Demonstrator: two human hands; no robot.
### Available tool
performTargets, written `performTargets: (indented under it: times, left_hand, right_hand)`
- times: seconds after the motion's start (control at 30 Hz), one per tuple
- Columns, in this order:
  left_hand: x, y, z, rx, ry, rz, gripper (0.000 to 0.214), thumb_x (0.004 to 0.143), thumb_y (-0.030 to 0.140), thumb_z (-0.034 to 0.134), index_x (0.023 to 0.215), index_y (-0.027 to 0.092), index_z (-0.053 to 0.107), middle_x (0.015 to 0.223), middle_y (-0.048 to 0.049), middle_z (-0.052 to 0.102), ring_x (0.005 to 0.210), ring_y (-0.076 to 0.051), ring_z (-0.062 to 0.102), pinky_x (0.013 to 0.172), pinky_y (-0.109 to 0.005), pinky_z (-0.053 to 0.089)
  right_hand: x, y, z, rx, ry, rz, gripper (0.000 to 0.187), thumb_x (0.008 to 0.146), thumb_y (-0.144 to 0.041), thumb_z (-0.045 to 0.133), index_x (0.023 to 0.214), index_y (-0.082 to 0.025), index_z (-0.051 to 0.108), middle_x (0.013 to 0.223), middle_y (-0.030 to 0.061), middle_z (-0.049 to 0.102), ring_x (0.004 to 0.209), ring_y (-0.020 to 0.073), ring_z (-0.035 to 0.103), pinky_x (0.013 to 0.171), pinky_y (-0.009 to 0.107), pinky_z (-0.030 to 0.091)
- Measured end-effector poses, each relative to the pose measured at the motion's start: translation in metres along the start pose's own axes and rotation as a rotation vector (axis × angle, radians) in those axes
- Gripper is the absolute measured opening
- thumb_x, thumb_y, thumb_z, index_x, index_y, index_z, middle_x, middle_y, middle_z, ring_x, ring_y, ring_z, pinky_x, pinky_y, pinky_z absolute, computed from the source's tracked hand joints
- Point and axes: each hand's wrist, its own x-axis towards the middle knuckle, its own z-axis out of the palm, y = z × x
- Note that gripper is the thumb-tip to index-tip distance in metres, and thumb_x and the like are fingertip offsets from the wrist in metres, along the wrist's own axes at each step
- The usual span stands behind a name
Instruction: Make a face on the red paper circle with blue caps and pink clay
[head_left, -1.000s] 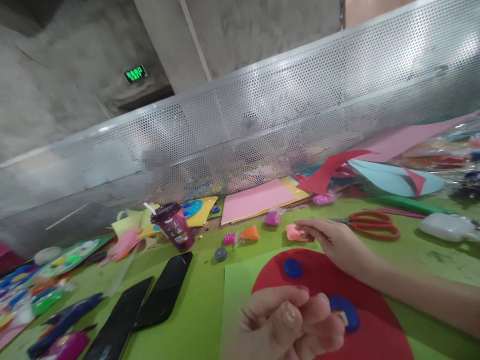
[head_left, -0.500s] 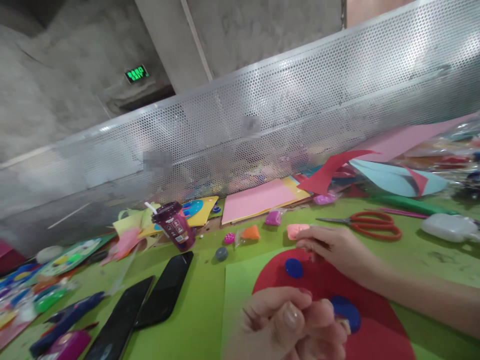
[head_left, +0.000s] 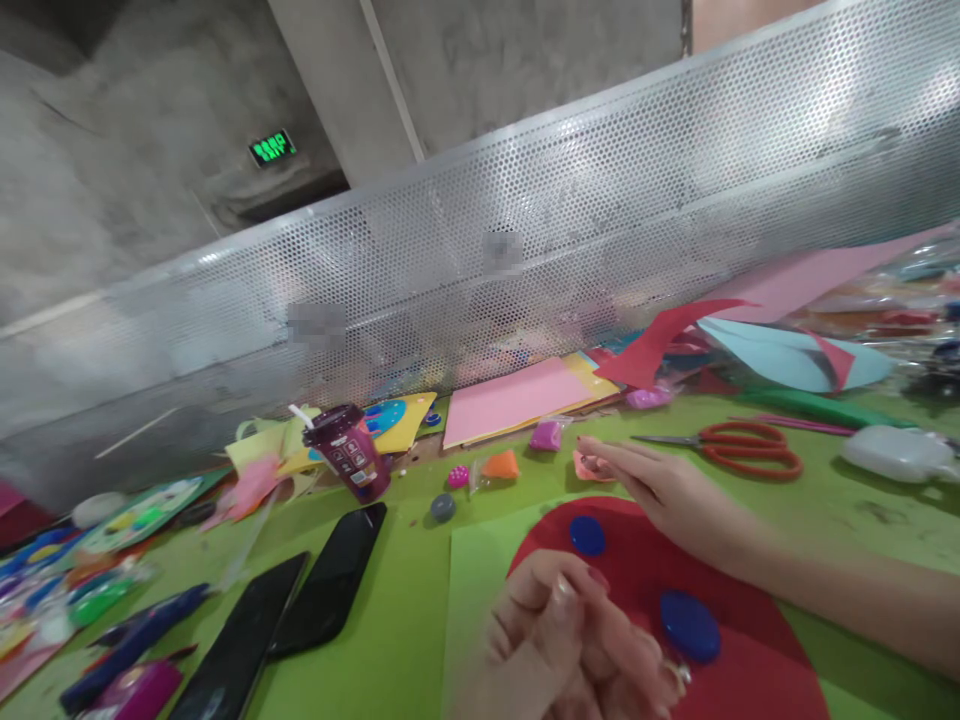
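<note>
My left hand [head_left: 574,640] is curled palm-up in front of the red paper circle [head_left: 750,640], its thumb bent against the fingers. Whatever lies inside it, if anything, is hidden; a small shiny bit shows by its far fingertips. Over the top edge of the circle reaches my right hand [head_left: 667,490], fingers stretched flat, their tips above a pink clay lump [head_left: 589,467] and partly covering it. Two flattened blue clay discs, a smaller one [head_left: 587,536] and a larger one [head_left: 690,627], lie on the circle, which rests on a light green sheet [head_left: 480,570].
Orange-handled scissors [head_left: 750,450] and a white bottle [head_left: 896,455] lie at right. Beyond are purple clay [head_left: 546,435], orange clay [head_left: 500,465] and pink paper [head_left: 517,400]. A drink cup [head_left: 352,455] and two black phones [head_left: 330,580] stand and lie left. A perforated metal screen [head_left: 480,260] borders the back.
My right hand's fingers have straightened and lifted, shifting left over the pink clay lump. My left hand has rolled slightly, showing more of the larger blue disc.
</note>
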Motion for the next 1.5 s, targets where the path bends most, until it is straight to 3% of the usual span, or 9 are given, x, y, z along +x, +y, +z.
performTargets:
  times: [0.4,0.67,0.83,0.93,1.03,1.13,1.23,1.37,1.5]
  left_hand:
    - [0.002,0.011,-0.008,-0.179,-0.06,-0.081,0.044,0.078,0.057,0.048,0.061,0.016,0.045,0.049,0.0067,0.027,0.039,-0.005,0.017,0.04,-0.017,0.017]
    - [0.003,0.017,-0.01,-0.118,-0.047,-0.095,0.051,0.078,0.066,0.039,0.059,0.018,0.038,0.048,0.0074,0.021,0.038,-0.005,0.01,0.038,-0.018,0.011]
    - [0.003,0.016,-0.008,-0.171,0.08,-0.044,0.06,0.083,0.065,0.023,0.07,0.014,0.052,0.049,0.005,0.032,0.037,-0.005,0.023,0.036,-0.018,0.016]
    - [0.01,0.013,-0.003,-0.167,0.348,0.066,0.055,0.088,0.056,0.023,0.09,0.013,0.056,0.062,-0.002,0.051,0.049,-0.011,0.048,0.041,-0.021,0.033]
    - [0.02,0.009,0.004,-0.103,0.501,0.206,0.047,0.09,0.049,0.027,0.108,0.013,0.052,0.089,-0.0119,0.063,0.081,-0.022,0.062,0.064,-0.032,0.048]
    - [0.03,0.006,0.014,-0.092,0.437,0.305,0.04,0.089,0.045,0.037,0.114,0.017,0.052,0.107,-0.011,0.062,0.103,-0.023,0.057,0.081,-0.033,0.047]
    - [0.038,0.002,0.027,-0.117,0.4,0.19,0.047,0.085,0.051,0.042,0.113,0.016,0.055,0.114,-0.0121,0.06,0.11,-0.025,0.054,0.091,-0.036,0.044]
    - [0.044,-0.017,0.043,-0.057,0.289,0.21,0.056,0.084,0.057,0.034,0.121,0.019,0.053,0.126,-0.0091,0.054,0.121,-0.025,0.045,0.1,-0.039,0.038]
    - [0.044,-0.045,0.056,0.126,0.227,0.311,0.046,0.087,0.047,0.035,0.121,0.024,0.054,0.133,-0.0025,0.049,0.132,-0.02,0.03,0.107,-0.034,0.029]
  right_hand:
    - [0.001,-0.017,-0.007,-0.029,0.047,0.215,0.024,0.093,-0.03,0.026,0.093,-0.021,0.048,0.085,0.0061,0.064,0.076,0.0205,0.062,0.064,0.034,0.049]
    - [-0.002,-0.011,-0.006,0.011,-0.006,0.188,0.04,0.094,-0.026,0.02,0.131,-0.018,0.032,0.081,0.0051,0.065,0.073,0.0199,0.064,0.064,0.035,0.052]
    - [-0.002,0.0,-0.004,0.017,-0.01,0.083,0.044,0.092,-0.017,0.022,0.136,-0.019,0.026,0.122,0.0095,0.055,0.112,0.0189,0.052,0.092,0.04,0.046]
    - [-0.001,-0.009,-0.009,0.003,0.071,0.036,0.045,0.093,-0.018,0.025,0.138,-0.022,0.026,0.138,0.0063,0.04,0.127,0.0188,0.036,0.102,0.042,0.036]
    - [-0.002,-0.038,-0.012,0.029,0.109,0.01,0.049,0.094,-0.017,0.027,0.142,-0.028,0.018,0.143,0.0013,0.031,0.13,0.0167,0.029,0.104,0.038,0.034]
    - [-0.009,-0.073,-0.01,0.012,0.022,-0.092,0.056,0.093,-0.01,0.024,0.143,-0.029,0.011,0.145,0.0,0.025,0.133,0.0176,0.021,0.107,0.043,0.028]
    - [-0.014,-0.095,-0.006,-0.015,-0.082,-0.146,0.055,0.092,-0.012,0.024,0.144,-0.023,0.01,0.145,0.0018,0.024,0.135,0.0227,0.009,0.108,0.054,0.013]
    - [-0.005,-0.094,-0.018,0.057,-0.079,-0.027,0.055,0.095,-0.04,0.026,0.144,-0.021,0.01,0.149,0.0026,0.005,0.134,0.0288,-0.005,0.106,0.059,0.001]
    - [0.006,-0.083,-0.038,0.199,-0.049,0.128,0.056,0.094,-0.05,0.014,0.144,-0.025,0.006,0.149,-0.0022,-0.004,0.134,0.0231,-0.012,0.107,0.055,-0.004]
